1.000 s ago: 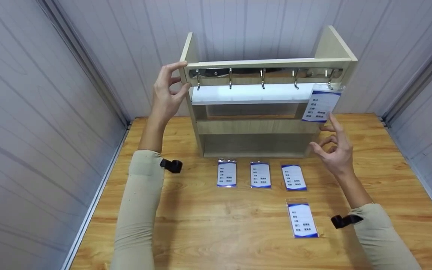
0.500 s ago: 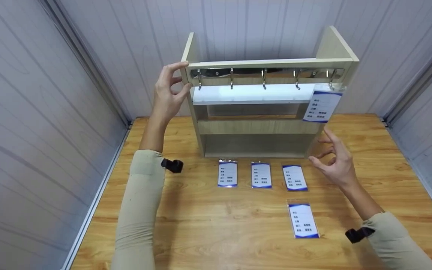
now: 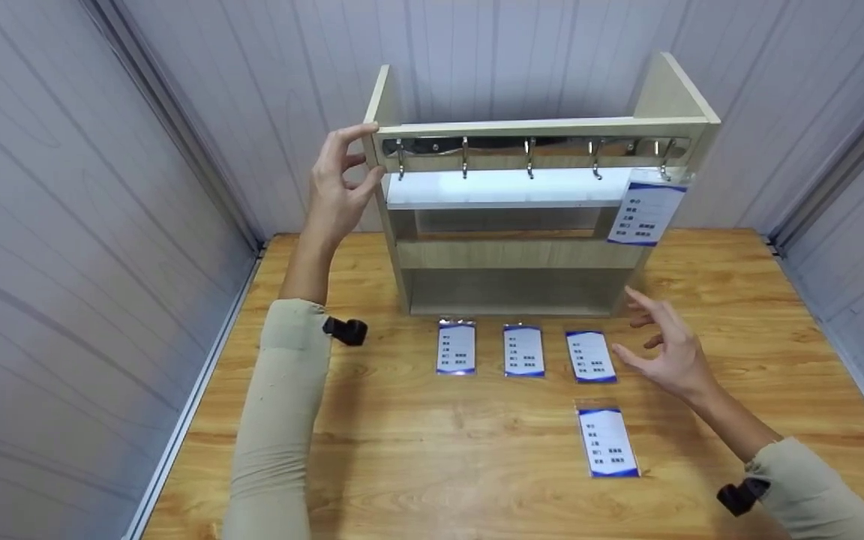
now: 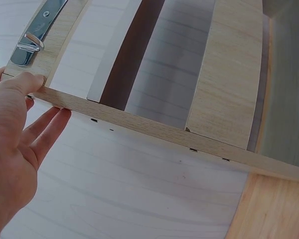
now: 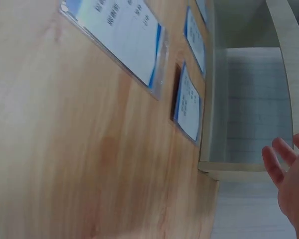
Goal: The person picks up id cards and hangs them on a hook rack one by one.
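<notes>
At the upper left of the wooden shelf unit (image 3: 516, 255), my left hand (image 3: 333, 187) grips the side panel between thumb and fingers. The left wrist view shows the thumb on the panel's front edge, with fingers around the outer side. My right hand (image 3: 668, 356) is in the air with loosely bent fingers, holding nothing, near the unit's lower right corner. A white and blue badge in a clear sleeve (image 3: 647, 214) hangs tilted at the rightmost hook of the metal hook rail (image 3: 498, 147). Closest to the right hand lies another badge (image 3: 591, 357) on the table.
Two more badges, a left one (image 3: 456, 349) and a middle one (image 3: 523, 351), lie in a row before the unit. A nearer badge (image 3: 609, 442) lies toward me on the wooden table (image 3: 432, 465). Panelled walls (image 3: 522, 52) enclose the back and sides.
My right hand has moved down and away from the hanging badge, its fingers spreading slightly. The badge stays at the hook. My left hand keeps its grip on the side panel.
</notes>
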Demonstrator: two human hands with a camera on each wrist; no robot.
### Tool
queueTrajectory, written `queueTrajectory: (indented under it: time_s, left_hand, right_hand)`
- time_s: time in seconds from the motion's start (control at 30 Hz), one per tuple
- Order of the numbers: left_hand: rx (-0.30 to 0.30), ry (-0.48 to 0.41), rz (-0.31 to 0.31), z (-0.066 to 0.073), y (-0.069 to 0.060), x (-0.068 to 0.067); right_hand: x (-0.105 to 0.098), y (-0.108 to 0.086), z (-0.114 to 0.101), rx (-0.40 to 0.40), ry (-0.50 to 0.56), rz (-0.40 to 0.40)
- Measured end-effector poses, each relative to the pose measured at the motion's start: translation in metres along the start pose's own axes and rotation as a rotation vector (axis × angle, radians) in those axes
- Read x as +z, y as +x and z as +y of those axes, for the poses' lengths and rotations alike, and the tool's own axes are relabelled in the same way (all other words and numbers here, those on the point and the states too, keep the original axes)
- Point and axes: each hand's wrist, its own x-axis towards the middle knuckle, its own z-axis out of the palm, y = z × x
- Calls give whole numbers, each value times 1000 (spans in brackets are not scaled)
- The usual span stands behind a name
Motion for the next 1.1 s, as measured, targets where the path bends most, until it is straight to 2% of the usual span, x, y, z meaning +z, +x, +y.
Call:
queueTrajectory:
  time_s: [0.17,0.33,0.67,0.9,1.1]
  left_hand:
    - [5,4,-7,0,0,-1]
    - [14,5,-7,1,-1,-2]
    - [-12,13,-4,4,-1,-3]
    - [-14,17,-2,6,-1,-3]
    - [-8,22,-7,6,-2,-3]
  right_hand:
    - [7,-16,-4,17,-62,-71]
    - [9,-29,-9,85,-68,-104]
    - [18,-58,-18,139,-98,-86]
    - [29,-73,-20,132,-112,-46]
    - [33,-84,-25,228,-119,-88]
